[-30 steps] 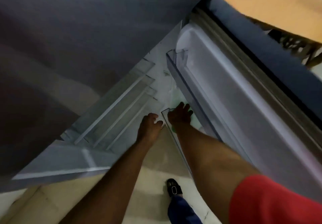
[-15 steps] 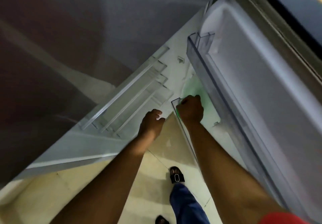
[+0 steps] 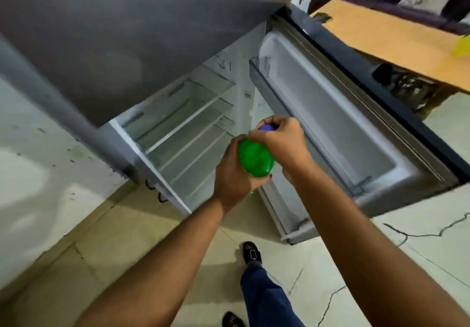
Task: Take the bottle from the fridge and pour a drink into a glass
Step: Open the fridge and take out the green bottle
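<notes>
While the fridge (image 3: 178,128) stands open at my 12 o'clock, I hold the green bottle (image 3: 256,160) between both hands: my left hand (image 3: 232,174) wraps its body from 9 o'clock, my right hand (image 3: 282,140) clasps the blue cap (image 3: 267,127).

Both bare arms reach forward from the bottom of the view, converging at the centre. The left hand (image 3: 232,171) wraps around the lower body of a green bottle (image 3: 256,160), fingers curled under it. The right hand (image 3: 281,140) closes over the bottle's top from above, fingers bent around the blue cap (image 3: 267,127), wrist angled down. The two hands touch each other.
</notes>
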